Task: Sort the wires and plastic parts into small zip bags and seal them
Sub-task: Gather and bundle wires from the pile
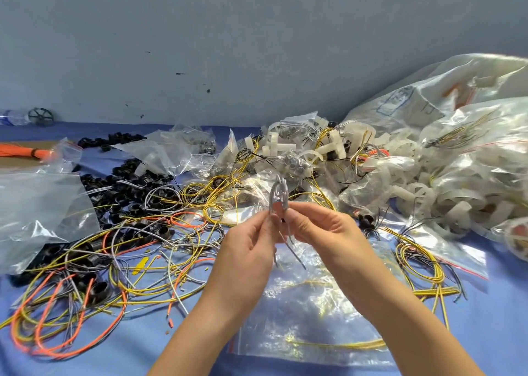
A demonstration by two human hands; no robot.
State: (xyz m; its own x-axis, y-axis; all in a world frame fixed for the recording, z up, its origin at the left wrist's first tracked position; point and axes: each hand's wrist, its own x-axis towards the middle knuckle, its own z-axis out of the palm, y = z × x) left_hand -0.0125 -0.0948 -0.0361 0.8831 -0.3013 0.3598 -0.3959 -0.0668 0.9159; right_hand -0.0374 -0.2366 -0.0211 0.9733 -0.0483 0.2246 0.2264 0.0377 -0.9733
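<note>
Risks, left to right:
- Loose wires lie tangled over black parts on the near-left desk. If one strand is pulled from this heap, its neighbours and some parts would likely be dragged along and the sorts mixed.
- Centre: a grey wire is held above the desk, with its loop standing up. The fingers of the left hand and right hand are clamped on its lower strands. The coil looks springy, so a slackened pinch may let it unwind and drop into the tangle.
- A zip bag lies flat just under the hands and holds yellow wire. Whether its mouth is open cannot be told. If grey wire is put in it, colours would be mixed.
- Right: big bags are slumped against the wall and could slide onto the work area.

Materials, left to right:
- Orange bundle, far left: straight and tied.
- Empty bag: clear film, crinkled and glossy.
- Black parts: short rings, dark plastic.
- Wires: thin and insulated, in yellow, orange and grey, lying in loose curls.
- White parts, far centre: translucent plastic, some of them spoked wheels.
- Desk: smooth and blue.
</note>
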